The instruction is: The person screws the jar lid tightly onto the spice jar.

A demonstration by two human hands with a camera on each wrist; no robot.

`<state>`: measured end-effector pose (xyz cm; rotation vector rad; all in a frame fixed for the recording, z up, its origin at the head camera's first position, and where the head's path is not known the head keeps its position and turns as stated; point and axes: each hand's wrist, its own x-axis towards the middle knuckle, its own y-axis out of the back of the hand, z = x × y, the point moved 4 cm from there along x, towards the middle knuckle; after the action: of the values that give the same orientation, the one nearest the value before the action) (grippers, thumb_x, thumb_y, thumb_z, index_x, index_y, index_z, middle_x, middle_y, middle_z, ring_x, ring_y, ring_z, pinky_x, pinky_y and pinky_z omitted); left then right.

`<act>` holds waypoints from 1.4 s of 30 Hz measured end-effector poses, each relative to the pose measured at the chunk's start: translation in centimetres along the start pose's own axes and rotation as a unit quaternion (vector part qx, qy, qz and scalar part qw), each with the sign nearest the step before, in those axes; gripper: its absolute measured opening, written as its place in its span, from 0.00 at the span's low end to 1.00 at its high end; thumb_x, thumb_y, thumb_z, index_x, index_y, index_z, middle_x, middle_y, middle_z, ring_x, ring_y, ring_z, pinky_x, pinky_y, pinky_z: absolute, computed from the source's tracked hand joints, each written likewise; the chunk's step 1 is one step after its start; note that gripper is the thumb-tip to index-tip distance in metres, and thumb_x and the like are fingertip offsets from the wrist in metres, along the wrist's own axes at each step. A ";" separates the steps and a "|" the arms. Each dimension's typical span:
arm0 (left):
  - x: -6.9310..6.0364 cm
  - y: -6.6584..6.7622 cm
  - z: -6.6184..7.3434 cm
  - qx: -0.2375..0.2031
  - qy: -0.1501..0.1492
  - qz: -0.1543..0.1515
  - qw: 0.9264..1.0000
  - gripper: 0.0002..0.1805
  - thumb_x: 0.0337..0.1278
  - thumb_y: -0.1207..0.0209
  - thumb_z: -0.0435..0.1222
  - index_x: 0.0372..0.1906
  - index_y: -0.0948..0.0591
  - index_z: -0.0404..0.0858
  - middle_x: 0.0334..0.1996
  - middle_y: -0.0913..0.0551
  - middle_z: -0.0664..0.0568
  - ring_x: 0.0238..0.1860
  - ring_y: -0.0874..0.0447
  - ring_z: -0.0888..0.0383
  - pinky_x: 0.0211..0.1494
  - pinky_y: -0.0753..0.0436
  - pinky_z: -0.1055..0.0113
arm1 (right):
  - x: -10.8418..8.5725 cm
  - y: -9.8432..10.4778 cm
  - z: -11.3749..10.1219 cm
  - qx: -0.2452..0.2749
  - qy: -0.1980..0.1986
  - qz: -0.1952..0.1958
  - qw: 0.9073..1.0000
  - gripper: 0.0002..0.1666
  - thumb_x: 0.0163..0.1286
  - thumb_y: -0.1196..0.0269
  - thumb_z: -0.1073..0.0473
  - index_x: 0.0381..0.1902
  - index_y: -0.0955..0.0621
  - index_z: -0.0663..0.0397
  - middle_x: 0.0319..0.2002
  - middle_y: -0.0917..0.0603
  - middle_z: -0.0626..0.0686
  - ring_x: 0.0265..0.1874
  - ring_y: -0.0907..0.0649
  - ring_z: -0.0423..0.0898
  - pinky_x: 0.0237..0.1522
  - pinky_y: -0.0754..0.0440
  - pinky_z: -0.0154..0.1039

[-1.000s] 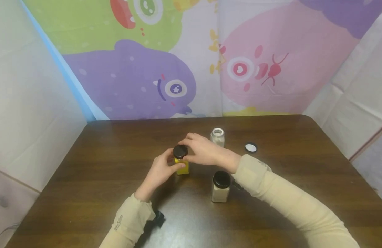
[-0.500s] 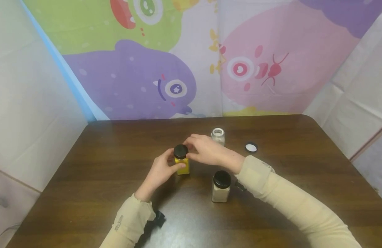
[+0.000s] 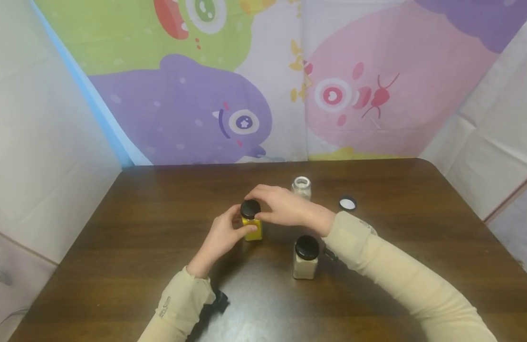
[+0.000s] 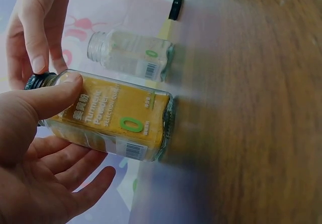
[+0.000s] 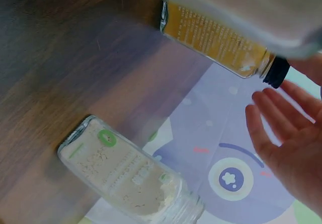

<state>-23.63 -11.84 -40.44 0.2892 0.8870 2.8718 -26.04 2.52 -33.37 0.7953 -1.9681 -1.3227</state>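
A square glass jar of yellow turmeric powder (image 4: 126,110) stands on the table, its label partly covered by a thumb in the left wrist view. My left hand (image 3: 222,232) grips this jar from the left, thumb across the front. At the top, my right hand (image 3: 284,206) holds the black lid (image 3: 250,209) between thumb and fingers; the lid sits on the jar's neck. Behind my right hand is a lidless glass jar (image 3: 302,189) of pale powder, its threaded neck bare in the right wrist view (image 5: 126,171).
Closer to me stands another square jar (image 3: 306,265) of pale powder, capped in black, below my right forearm. A loose black lid (image 3: 347,204) with a white inside lies at the back right of the brown wooden table (image 3: 160,194). A cartoon-printed cloth (image 3: 195,109) hangs behind.
The right hand's fingers loosened and drew slightly right from the lid half a second ago, and now are back around it. The left hand and the turmeric jar have stayed in place.
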 end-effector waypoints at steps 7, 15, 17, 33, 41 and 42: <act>0.0 0.0 0.0 -0.008 0.002 0.000 1.000 0.28 0.44 0.33 0.39 0.53 0.26 0.36 0.48 0.20 0.43 0.48 0.21 0.49 0.51 0.23 0.56 | 0.3 0.0 -0.3 -0.004 0.000 0.003 1.000 0.22 0.57 0.35 0.53 0.49 0.23 0.53 0.43 0.21 0.49 0.40 0.21 0.44 0.45 0.23 0.38; -0.1 0.0 0.0 -0.014 0.001 -0.005 1.000 0.29 0.43 0.33 0.39 0.54 0.27 0.37 0.49 0.20 0.44 0.50 0.22 0.50 0.52 0.24 0.56 | 0.4 -0.3 -0.2 -0.015 -0.041 0.023 0.999 0.24 0.54 0.34 0.44 0.42 0.24 0.52 0.35 0.22 0.48 0.28 0.25 0.39 0.32 0.26 0.34; 0.0 0.0 0.0 -0.015 0.000 -0.005 1.000 0.29 0.43 0.32 0.39 0.54 0.27 0.37 0.49 0.20 0.44 0.50 0.22 0.50 0.52 0.24 0.57 | 0.5 -0.3 -0.1 -0.018 -0.048 0.028 0.998 0.25 0.53 0.34 0.42 0.41 0.25 0.53 0.35 0.23 0.48 0.28 0.25 0.39 0.32 0.26 0.34; 0.0 -0.1 0.0 -0.004 0.002 -0.002 1.000 0.28 0.44 0.33 0.38 0.53 0.26 0.36 0.49 0.20 0.43 0.49 0.22 0.49 0.52 0.24 0.56 | 0.3 -0.3 -0.8 0.038 0.053 -0.036 0.997 0.34 0.57 0.43 0.68 0.63 0.35 0.59 0.60 0.29 0.56 0.58 0.28 0.47 0.59 0.32 0.38; 0.1 -0.1 0.0 -0.003 -0.002 0.002 1.000 0.27 0.43 0.32 0.39 0.51 0.26 0.35 0.48 0.20 0.43 0.48 0.21 0.49 0.51 0.23 0.57 | 0.2 0.1 -0.5 0.014 0.046 -0.002 0.999 0.28 0.56 0.43 0.70 0.57 0.29 0.60 0.51 0.23 0.55 0.51 0.23 0.47 0.54 0.27 0.38; 0.1 -0.1 0.0 -0.004 -0.001 0.002 1.000 0.27 0.43 0.32 0.38 0.51 0.26 0.35 0.48 0.20 0.43 0.48 0.21 0.49 0.51 0.23 0.57 | 0.2 0.2 -0.4 0.010 0.047 0.002 0.999 0.26 0.56 0.42 0.69 0.56 0.28 0.60 0.50 0.22 0.55 0.50 0.23 0.47 0.53 0.26 0.39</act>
<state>-23.68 -11.71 -40.49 0.2950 0.8759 2.8774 -25.82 2.20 -33.05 0.8456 -1.9111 -1.2431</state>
